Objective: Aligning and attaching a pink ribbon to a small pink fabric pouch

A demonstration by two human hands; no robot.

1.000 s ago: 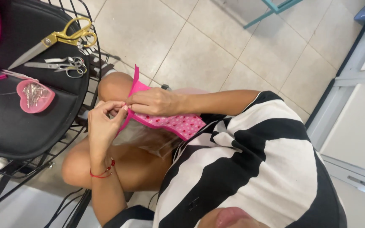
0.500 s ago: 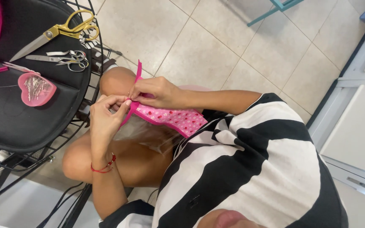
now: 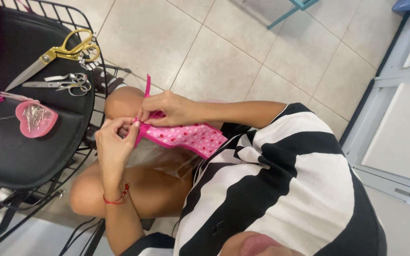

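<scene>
Black cushion on a wire chair (image 3: 24,151) stood just beside your knees, over a pale tiled floor (image 3: 214,47), and served as your bench. Across your lap lay the pink spotted fabric (image 3: 191,137), with a clear plastic sheet (image 3: 167,161) under it, its near end raised between both hands. Your right hand (image 3: 167,108) was closed over the top of that end, where a plain pink strip (image 3: 146,87) stood up past the knuckles. Your left hand (image 3: 112,142) met it from below, fingertips pinched on the same edge, so the two hands were together and clamped on the cloth.

On the cushion, well apart from your hands, lay the large gold-handled scissors (image 3: 58,54), the small silver scissors (image 3: 65,83) just beside them, and an open pink heart-shaped box (image 3: 36,118) of pins. A red cord bracelet (image 3: 117,199) circled your left wrist.

The step in hand looked like fixing the strip along the fabric's edge; whether a pin or needle sat in your fingers cannot be told. The next move seemed to call for one hand keeping the pinch so that the fold did not slip while the other worked.
</scene>
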